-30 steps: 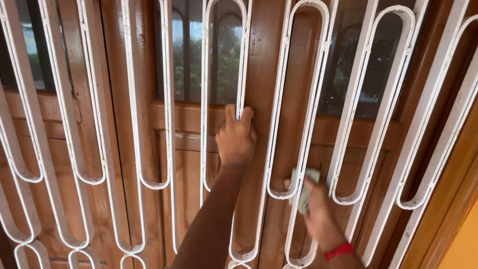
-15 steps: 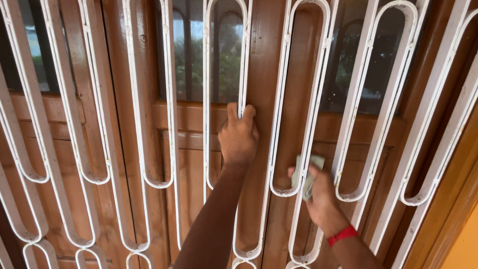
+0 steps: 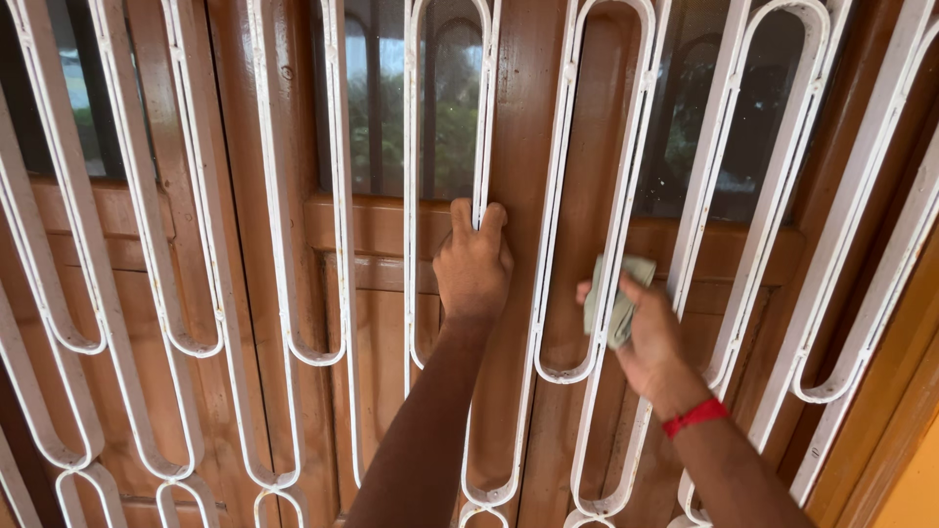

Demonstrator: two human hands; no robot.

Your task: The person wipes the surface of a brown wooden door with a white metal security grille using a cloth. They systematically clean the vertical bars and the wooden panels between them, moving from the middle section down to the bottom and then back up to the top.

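Observation:
A white metal grille [image 3: 337,215] of long looped bars covers a brown wooden door. My left hand [image 3: 472,266] grips one upright white bar of the grille at mid height, fingers curled around it. My right hand [image 3: 641,332], with a red band on the wrist, holds a folded pale green cloth [image 3: 614,298] pressed against the neighbouring white bar [image 3: 614,196] to the right.
The brown wooden door [image 3: 372,332] has dark glass panes [image 3: 445,108] in its upper part, reflecting greenery. A brown door frame and a strip of orange wall [image 3: 910,479] stand at the right edge.
My right hand with the cloth has slid upward along the bar. My left hand has kept its grip on the same bar.

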